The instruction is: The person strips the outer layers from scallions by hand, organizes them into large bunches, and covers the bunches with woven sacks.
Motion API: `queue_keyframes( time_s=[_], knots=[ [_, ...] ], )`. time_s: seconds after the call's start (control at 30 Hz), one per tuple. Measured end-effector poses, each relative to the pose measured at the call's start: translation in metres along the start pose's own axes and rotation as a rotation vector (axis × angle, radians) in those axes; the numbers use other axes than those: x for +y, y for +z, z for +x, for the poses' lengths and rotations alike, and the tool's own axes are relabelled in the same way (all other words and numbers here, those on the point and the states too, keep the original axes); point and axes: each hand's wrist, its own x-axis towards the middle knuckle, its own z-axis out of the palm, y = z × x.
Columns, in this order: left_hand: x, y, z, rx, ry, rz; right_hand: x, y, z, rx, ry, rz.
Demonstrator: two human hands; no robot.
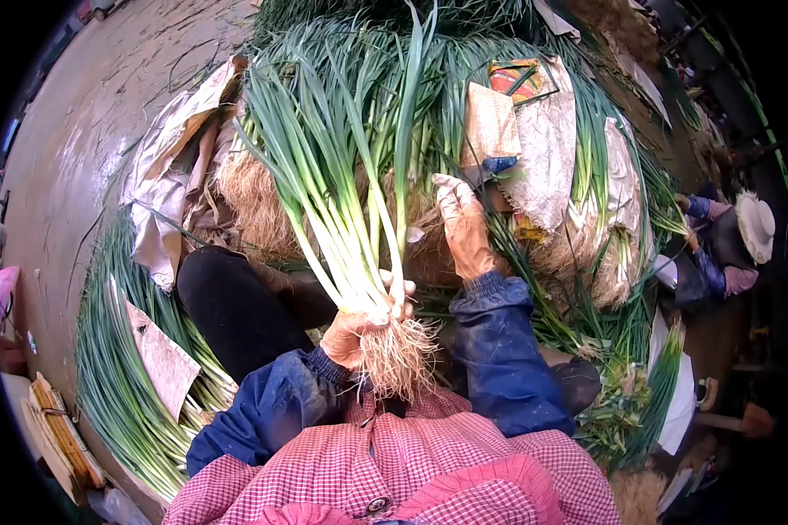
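Note:
My left hand is closed round the white lower stalks of a bunch of spring onions. Their long green leaves point away from me, and the tangled pale roots hang towards my lap. To the right of the bunch, my right hand is raised with its fingers stretched out and nothing visible in them. A brown-orange covering, possibly a glove, shows on that hand. Just beyond its fingertips lie a brown sack piece and a small dark blue object.
A large heap of spring onions lies in front, partly covered by woven sacks. More spring onions lie at the left beside a cloth piece. Leaf scraps are at the right. A person in a pale hat works at the far right.

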Motion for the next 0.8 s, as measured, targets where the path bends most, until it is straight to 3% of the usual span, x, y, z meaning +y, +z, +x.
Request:
queue_keyframes(
  time_s=[0.07,0.13,0.17,0.2,0.27,0.33,0.4,0.47,0.5,0.6,0.67,0.77,0.8],
  knots=[
    [0.003,-0.044,0.012,0.035,-0.286,-0.192,0.04,-0.012,0.028,0.004,0.147,-0.508],
    [0.0,-0.052,0.014,0.01,-0.29,-0.11,0.033,0.004,0.039,0.099,0.354,-1.006],
    [0.0,-0.057,0.012,0.048,-0.294,-0.105,0.048,0.008,0.042,0.064,0.403,-1.059],
    [0.004,-0.047,0.009,0.089,-0.296,-0.096,0.059,0.009,0.045,0.065,0.513,-0.934],
    [0.011,-0.025,0.002,-0.004,-0.173,-0.141,0.056,-0.007,0.047,0.049,0.512,-0.837],
    [0.012,-0.039,0.002,-0.146,-0.041,-0.174,0.021,-0.03,0.034,0.129,0.324,-0.486],
    [0.018,-0.027,-0.002,-0.088,-0.069,-0.255,-0.034,-0.041,0.003,0.181,0.189,-0.104],
    [0.015,0.0,0.008,0.108,-0.01,-0.085,-0.044,-0.038,-0.027,0.039,0.153,-0.266],
    [0.015,-0.001,0.013,0.092,-0.096,-0.092,-0.041,-0.034,-0.041,-0.047,0.127,-0.306],
    [0.002,-0.052,0.014,0.095,-0.234,-0.058,0.052,-0.016,-0.067,-0.263,0.224,-0.084],
    [0.004,-0.055,0.012,0.14,-0.257,-0.021,0.067,-0.001,-0.065,-0.257,0.397,0.212],
    [0.007,-0.023,0.007,0.122,-0.223,0.04,0.054,0.011,-0.054,-0.139,0.317,-0.088],
    [0.012,-0.02,0.007,0.074,-0.195,0.055,0.013,0.01,-0.054,-0.104,0.298,-0.149]
  ],
)
